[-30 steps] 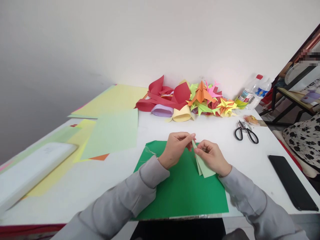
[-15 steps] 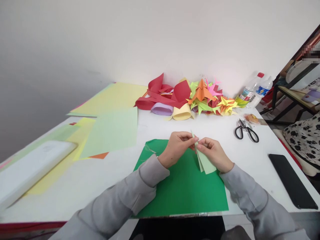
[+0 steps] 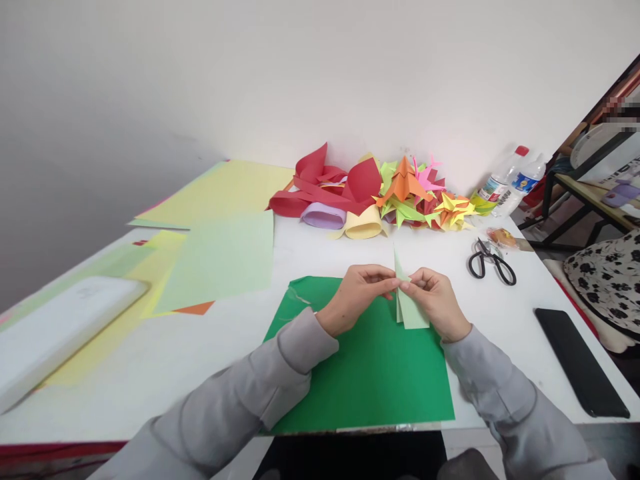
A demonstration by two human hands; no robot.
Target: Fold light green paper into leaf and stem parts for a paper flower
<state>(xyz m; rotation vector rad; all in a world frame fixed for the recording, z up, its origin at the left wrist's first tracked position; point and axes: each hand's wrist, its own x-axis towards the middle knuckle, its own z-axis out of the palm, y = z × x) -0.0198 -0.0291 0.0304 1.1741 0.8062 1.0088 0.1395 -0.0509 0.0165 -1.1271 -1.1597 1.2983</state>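
A folded piece of pale green paper is held up between both hands, its narrow point upward and its wider, split end hanging down. My left hand pinches its left edge between thumb and fingers. From the other side, my right hand is closed on the same paper, thumb pressed on its front near the left thumb. Beneath the hands a green sheet lies flat at the table's front edge. Some fingers of both hands are hidden behind the paper.
Along the wall lie red paper shapes and several folded paper stars. Two bottles, scissors and a black phone-like slab are on the right. Pale green sheets and a white box-like object occupy the left.
The folded paper has turned more upright, its point now standing higher and its lower end raised. Both hands stay pinched on it, with the thumbs closer together.
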